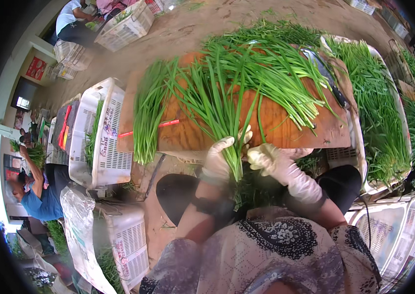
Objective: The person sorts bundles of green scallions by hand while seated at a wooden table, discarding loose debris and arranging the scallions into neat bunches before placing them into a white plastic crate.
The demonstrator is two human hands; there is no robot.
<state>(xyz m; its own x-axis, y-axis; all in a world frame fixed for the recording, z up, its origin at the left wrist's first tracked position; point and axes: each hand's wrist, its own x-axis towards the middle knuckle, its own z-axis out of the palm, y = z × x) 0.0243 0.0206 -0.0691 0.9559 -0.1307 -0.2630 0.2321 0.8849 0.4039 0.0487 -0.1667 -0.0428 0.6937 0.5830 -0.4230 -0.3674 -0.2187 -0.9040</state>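
My left hand [220, 158], in a pale glove, grips a bunch of long green garlic chives [226, 121] near its pale stem ends. The bunch's leaves fan away over a wooden board [192, 136]. Just right of the stems is my right hand [277, 165], also gloved, with curled fingers. A single leaf runs down to those fingers; whether they pinch it is unclear. A separate chive bundle [146, 117] lies at the board's left across a red tie strip [169, 123]. Behind and right of the held bunch spreads a loose chive pile [284, 84].
A knife [336, 93] lies at the board's right edge. Beyond it stands a white crate [406, 128] full of greens. White crates [119, 106] flank the left, one bearing red ties [66, 126]. Two people [42, 198] work nearby, one farther back [69, 22].
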